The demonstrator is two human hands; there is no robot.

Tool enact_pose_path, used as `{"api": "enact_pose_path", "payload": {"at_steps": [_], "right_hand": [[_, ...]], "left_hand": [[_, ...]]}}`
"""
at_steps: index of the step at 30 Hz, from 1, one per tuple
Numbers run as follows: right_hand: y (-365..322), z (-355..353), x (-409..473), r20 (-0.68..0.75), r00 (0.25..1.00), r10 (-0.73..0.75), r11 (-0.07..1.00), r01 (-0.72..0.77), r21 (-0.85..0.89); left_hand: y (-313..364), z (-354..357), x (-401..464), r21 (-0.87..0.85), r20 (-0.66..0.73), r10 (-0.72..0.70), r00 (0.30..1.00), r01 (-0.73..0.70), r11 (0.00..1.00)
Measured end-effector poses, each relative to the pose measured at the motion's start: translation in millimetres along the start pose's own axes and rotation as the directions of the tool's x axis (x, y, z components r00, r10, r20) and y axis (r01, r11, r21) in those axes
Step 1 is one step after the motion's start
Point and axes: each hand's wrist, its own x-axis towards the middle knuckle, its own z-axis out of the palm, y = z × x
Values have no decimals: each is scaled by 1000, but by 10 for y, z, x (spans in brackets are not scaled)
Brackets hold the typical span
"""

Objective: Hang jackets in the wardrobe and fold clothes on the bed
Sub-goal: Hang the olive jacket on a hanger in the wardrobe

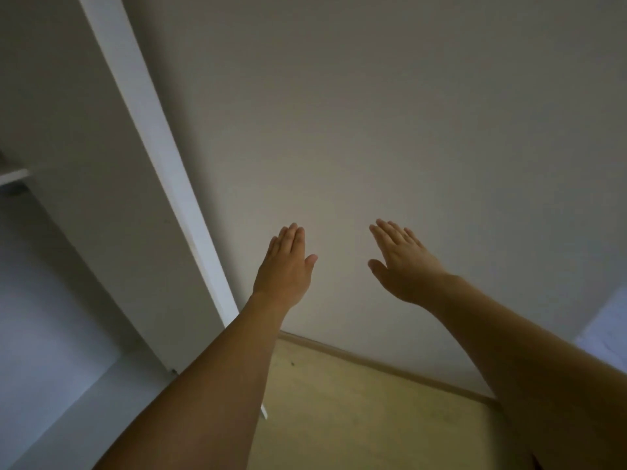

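At the far left the open wardrobe (68, 266) is seen, with the end of a pale shelf (13, 176) at its upper left and a bare, shadowed interior below it. No jacket or other garment is visible anywhere in the view. The wardrobe's white side panel edge (163, 157) is seen running diagonally down toward the floor. Just to the right of that edge the left hand (286, 269) is held out flat, fingers together and extended, with nothing gripped in it. A plain light wall (373, 113) is seen behind both hands. The right hand (402, 262) is held out likewise, flat and empty, with its thumb spread; the two hands are kept apart, side by side. Below them a yellowish floor (356, 418) and a skirting board (373, 362) are visible. At the far right edge a pale patch (610, 327) is seen, too cropped to be identified.
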Motion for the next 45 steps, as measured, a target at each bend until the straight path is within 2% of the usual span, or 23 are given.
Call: {"api": "enact_pose_path", "payload": {"at_steps": [8,14,20,26,30,40,45], "right_hand": [[1263,-146,-1925,35,979,203,979,-204,26],[2092,-304,-3072,83,915,395,915,-400,60],[2490,-340,-3610,60,879,472,874,-476,101],[2935,-493,-4241,121,848,516,841,-528,116],[3445,-555,-4886,136,826,546,815,-562,140],[5261,-883,-6836,247,733,634,730,-673,123],[5780,-968,-7415,307,696,649,690,-708,149]], "left_hand": [[1811,236,-774,-128,93,153,984,-141,982],[3004,361,-1177,-159,126,290,949,-269,950],[3676,582,-1229,-192,199,337,920,-300,934],[4455,828,-1425,-209,256,377,890,-330,921],[5235,976,-1576,-204,265,395,880,-350,914],[7638,1367,-2423,-281,295,438,849,-361,889],[8303,1493,-2612,-292,332,454,827,-368,883]]}}
